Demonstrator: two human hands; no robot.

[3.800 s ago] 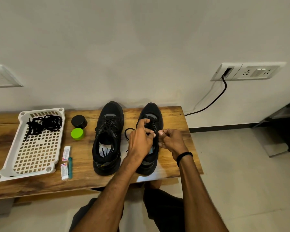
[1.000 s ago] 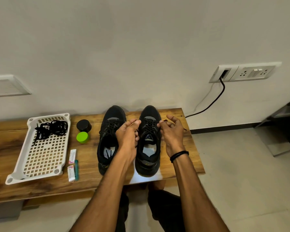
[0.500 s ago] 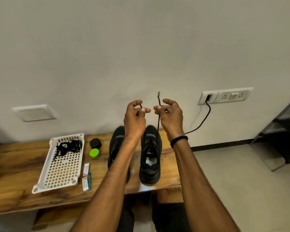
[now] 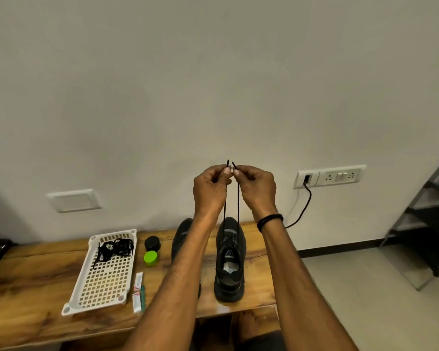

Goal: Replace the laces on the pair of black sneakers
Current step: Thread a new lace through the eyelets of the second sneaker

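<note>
Two black sneakers stand on the wooden bench [image 4: 36, 287], toes to the wall. The right sneaker [image 4: 230, 259] is in full view; the left sneaker [image 4: 181, 239] is mostly hidden behind my left forearm. A black lace [image 4: 238, 206] rises taut from the right sneaker in two strands. High above the shoe, my left hand [image 4: 209, 190] pinches one lace end and my right hand [image 4: 257, 188] pinches the other, the tips side by side. A bundle of black laces [image 4: 115, 248] lies in the white tray [image 4: 96, 300].
A black jar [image 4: 152, 243] and a green jar [image 4: 150, 257] sit between tray and sneakers. Small white packets and a teal pen [image 4: 143, 295] lie by the tray's right edge. A wall socket with a black cable [image 4: 303, 209] is at right, shelving [image 4: 426, 224] further right.
Both hands have risen from the sneaker's eyelets and pulled the two lace ends straight up, bringing them together level. The camera tilted upward.
</note>
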